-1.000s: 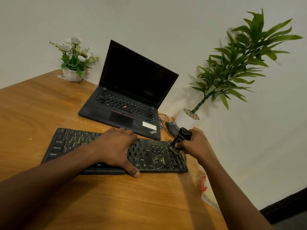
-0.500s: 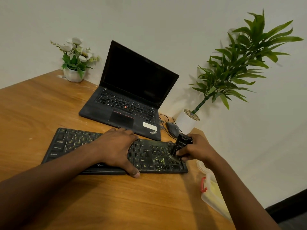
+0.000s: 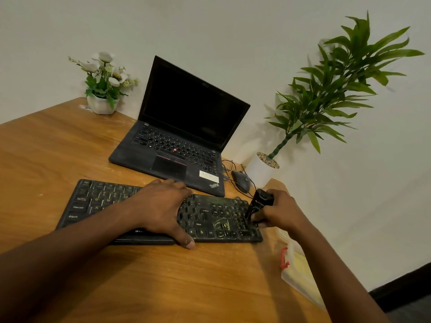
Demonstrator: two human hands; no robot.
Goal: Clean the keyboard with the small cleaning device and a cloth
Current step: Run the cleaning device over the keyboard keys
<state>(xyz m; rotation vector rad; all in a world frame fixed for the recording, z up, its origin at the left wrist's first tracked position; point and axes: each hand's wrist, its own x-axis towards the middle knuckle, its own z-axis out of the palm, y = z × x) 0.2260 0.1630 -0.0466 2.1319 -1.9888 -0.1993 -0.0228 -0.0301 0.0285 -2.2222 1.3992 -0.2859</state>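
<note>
Right hand (image 3: 279, 213) clamps the cleaning device (image 3: 258, 206) at three o'clock on the keyboard (image 3: 210, 215), left hand (image 3: 161, 206) flat mid-board; too much tilt could pry a keycap.

the whole scene is being taken in from one head-worn wide-angle camera, being pointed forward and down over the wooden table (image 3: 58, 148). the keyboard (image 3: 210, 213), left hand (image 3: 161, 208) and right hand (image 3: 282, 213) are being framed close beneath the lens, the arms (image 3: 70, 264) being run in from the bottom edge; the laptop (image 3: 186, 113) and wall (image 3: 233, 31) are being caught farther back, upper frame.
</note>
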